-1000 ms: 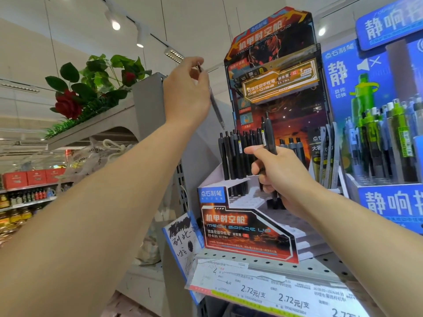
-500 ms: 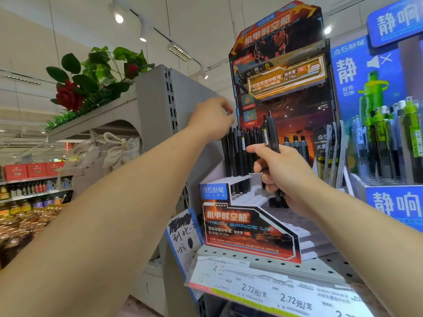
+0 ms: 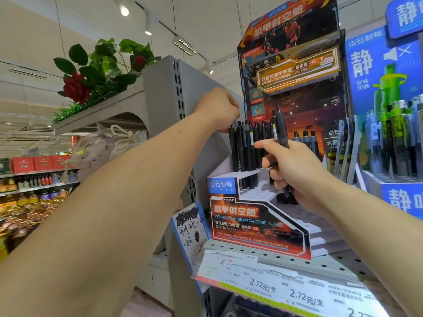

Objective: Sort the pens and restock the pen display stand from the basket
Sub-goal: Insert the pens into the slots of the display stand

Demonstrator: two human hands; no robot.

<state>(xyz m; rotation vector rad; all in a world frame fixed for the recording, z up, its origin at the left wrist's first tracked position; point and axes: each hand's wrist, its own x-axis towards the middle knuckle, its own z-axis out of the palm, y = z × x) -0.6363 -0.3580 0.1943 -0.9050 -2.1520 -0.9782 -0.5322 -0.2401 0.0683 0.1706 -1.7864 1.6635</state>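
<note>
The orange-and-black pen display stand [image 3: 256,220] sits on a perforated shelf, with white stepped tiers. A row of black pens [image 3: 246,145] stands upright in its back tier. My left hand [image 3: 217,110] reaches over the row's left end, fingers curled and pinched on the top of the leftmost black pen [image 3: 233,147], which stands in the stand. My right hand [image 3: 295,170] is in front of the stand's middle, fist closed around a bundle of black pens [image 3: 280,124] that pokes up above it. The basket is out of sight.
A blue display with green and grey pens [image 3: 398,143] stands close on the right. A grey shelf upright [image 3: 176,88] is just left of the stand, a handwritten card [image 3: 192,232] hangs below it, and a price strip [image 3: 286,291] lines the shelf edge. Artificial roses [image 3: 75,88] top the left unit.
My left hand has come down from above the stand with one black pen and lowered it into the left end of the back row. My right hand has stayed put with its bundle.
</note>
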